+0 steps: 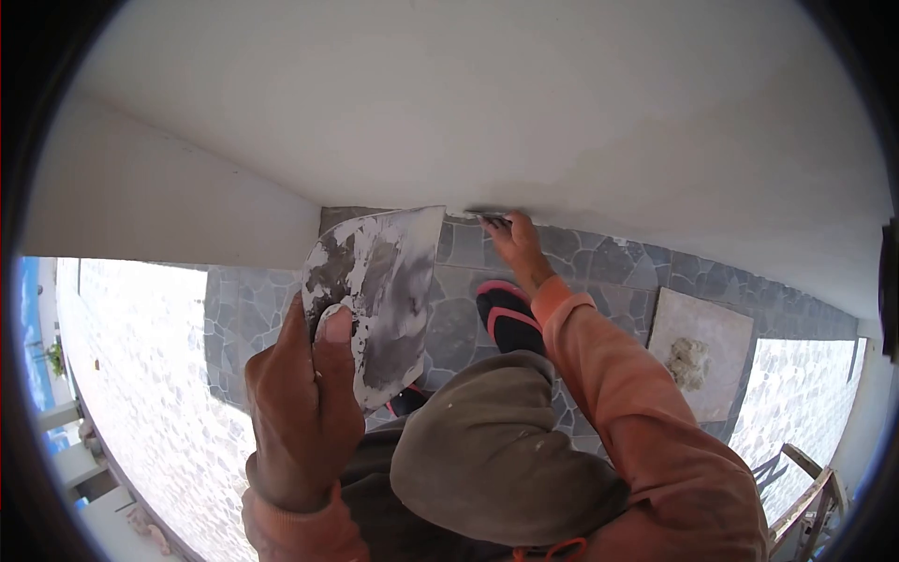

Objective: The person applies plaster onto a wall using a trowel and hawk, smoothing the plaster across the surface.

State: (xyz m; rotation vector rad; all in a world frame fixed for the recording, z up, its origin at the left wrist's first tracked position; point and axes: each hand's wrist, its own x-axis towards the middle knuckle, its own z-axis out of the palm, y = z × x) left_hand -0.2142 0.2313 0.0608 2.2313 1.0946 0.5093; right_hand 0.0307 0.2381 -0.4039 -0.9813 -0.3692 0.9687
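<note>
My left hand [304, 403] is wrapped round a wide, flat putty scraper [398, 309], with the thumb pressed on its face. White and grey putty is smeared over that blade. Low down at the foot of the wall [487, 103], my right hand [517, 248] grips a thin dark putty knife [498, 212]. Seen nearly edge-on, this knife lies against the wall's base, just above the tiled floor [459, 318]. A damp-looking darker patch spreads over the wall to the right of it.
A square board [716, 328] with a lump of putty [688, 363] on it lies on the floor at right. Below me are my sandalled foot [508, 314] and bent knee [478, 450]. A side wall [169, 187] meets the main one at left. Wooden pieces [810, 496] stand at lower right.
</note>
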